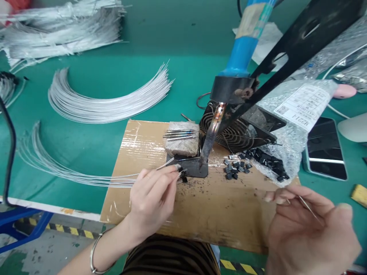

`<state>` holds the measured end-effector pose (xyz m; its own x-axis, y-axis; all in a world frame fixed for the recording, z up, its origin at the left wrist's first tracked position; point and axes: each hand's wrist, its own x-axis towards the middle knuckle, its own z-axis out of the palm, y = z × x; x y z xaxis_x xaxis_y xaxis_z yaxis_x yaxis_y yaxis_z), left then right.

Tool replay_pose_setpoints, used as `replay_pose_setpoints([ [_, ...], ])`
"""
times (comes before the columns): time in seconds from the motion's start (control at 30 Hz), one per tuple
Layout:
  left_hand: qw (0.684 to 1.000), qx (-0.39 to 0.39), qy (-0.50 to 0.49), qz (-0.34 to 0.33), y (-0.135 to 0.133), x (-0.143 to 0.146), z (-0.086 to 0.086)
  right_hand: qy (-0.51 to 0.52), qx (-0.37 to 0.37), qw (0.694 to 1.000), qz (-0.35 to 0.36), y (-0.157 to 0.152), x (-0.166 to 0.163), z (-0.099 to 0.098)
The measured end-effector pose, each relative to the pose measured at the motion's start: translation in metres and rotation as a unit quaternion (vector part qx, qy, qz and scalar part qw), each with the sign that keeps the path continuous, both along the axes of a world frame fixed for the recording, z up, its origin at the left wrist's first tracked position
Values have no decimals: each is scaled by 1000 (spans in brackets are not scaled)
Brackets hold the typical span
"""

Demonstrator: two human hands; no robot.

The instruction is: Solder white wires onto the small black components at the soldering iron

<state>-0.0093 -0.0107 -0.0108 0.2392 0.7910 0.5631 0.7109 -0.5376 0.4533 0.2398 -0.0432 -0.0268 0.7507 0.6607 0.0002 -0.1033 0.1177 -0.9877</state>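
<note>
My left hand (155, 191) is closed in a pinch on the ends of several thin white wires (114, 181), which trail left over the bench. A small black piece (184, 178) shows at its fingertips, beside the dark metal plate (195, 168); whether it is attached to a wire cannot be made out. My right hand (306, 221) is turned partly palm up at the right, fingers curled around a thin silvery strand (309, 210). Above the plate a blue-handled soldering iron (237, 53) points down, its tip (204, 158) close to the plate and apart from my left fingertips.
A pale block (182, 147) carries several thin metal rods (179, 133). Behind the iron lies a black fan (241, 130). Small black housings (235, 168) spill from a bubble-wrap bag (289, 152) near a phone (325, 149). A white wire bundle (111, 109) lies on the green bench, past the cardboard (218, 221).
</note>
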Motion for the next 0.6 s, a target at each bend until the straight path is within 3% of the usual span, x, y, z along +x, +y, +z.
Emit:
replay_pose_setpoints([
  [0.17, 998, -25, -3, 51, -4, -3, -11, -1, -27, 999, -18, -5, 15, -14],
  [0.37, 995, -64, -21, 78, -2, -15, 2, 21, -32, 999, -6, -5, 19, -24],
  [0.47, 991, -60, 5, 123, 26, -34, 11, 15, -36, 999, 6, -6, 22, -27],
  [0.6, 977, -122, 78, 159, 97, -65, 8, 15, -39, 999, -7, -5, 23, -29],
])
